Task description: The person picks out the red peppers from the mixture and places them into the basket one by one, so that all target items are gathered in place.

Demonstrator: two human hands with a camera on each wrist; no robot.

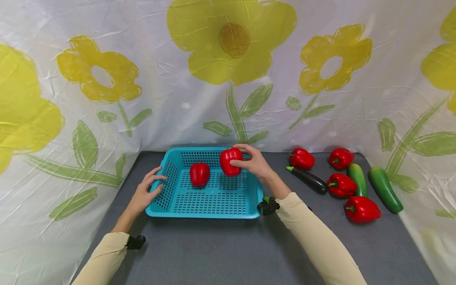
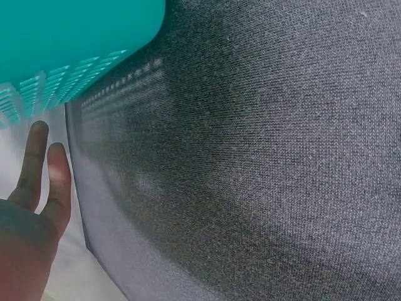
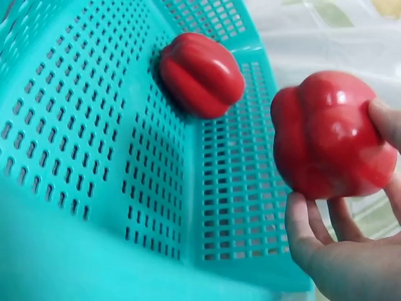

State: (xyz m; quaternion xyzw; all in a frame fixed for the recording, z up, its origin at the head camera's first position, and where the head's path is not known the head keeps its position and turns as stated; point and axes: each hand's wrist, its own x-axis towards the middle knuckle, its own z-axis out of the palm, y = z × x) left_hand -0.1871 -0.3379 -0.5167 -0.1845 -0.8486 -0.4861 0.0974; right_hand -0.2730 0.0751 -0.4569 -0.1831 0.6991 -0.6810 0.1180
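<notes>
My right hand (image 1: 253, 161) grips a red bell pepper (image 1: 230, 161) over the right part of a blue plastic basket (image 1: 203, 215). In the right wrist view the thumb and fingers are round this held pepper (image 3: 332, 135), above the basket's wall. Another red bell pepper (image 1: 200, 175) lies inside the basket, left of the held one. At the basket's left rim is my left hand (image 1: 144, 192), fingers spread and holding nothing. The left wrist view has two of its fingers (image 2: 58, 182) close to the basket's outer wall; whether they touch it I cannot tell.
Several red bell peppers (image 1: 362, 209), an eggplant (image 1: 309, 180), a zucchini (image 1: 384, 189) and another green vegetable (image 1: 357, 178) lie on the right of the dark table (image 1: 199, 253). A white curtain with yellow flowers (image 1: 171, 111) hangs behind the table and along its sides.
</notes>
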